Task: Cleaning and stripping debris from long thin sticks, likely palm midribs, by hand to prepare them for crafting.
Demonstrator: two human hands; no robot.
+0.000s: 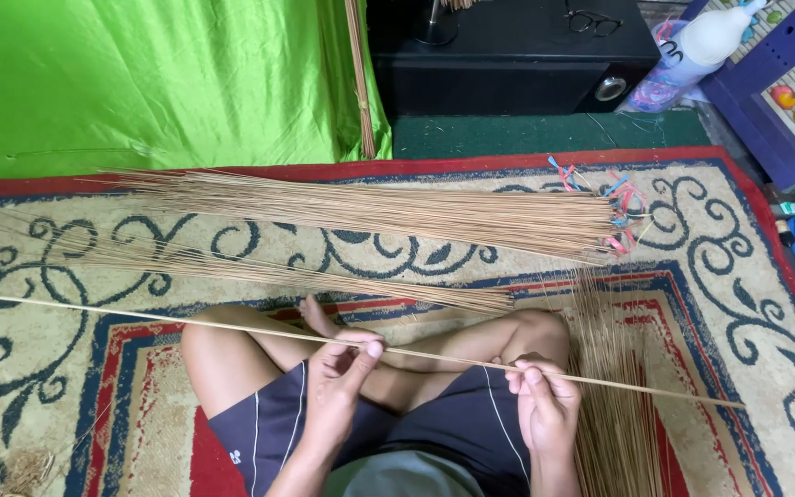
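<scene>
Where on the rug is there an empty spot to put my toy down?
Bare rug shows left of the knee, below the long stick. Another free patch lies right of the loose sticks, toward the red border. The middle is crowded: the big tied bundle and thinner bundle stretch across it.

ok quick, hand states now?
Left hand: closed, pinching the long thin stick.
Right hand: closed, pinching the same stick.
</scene>
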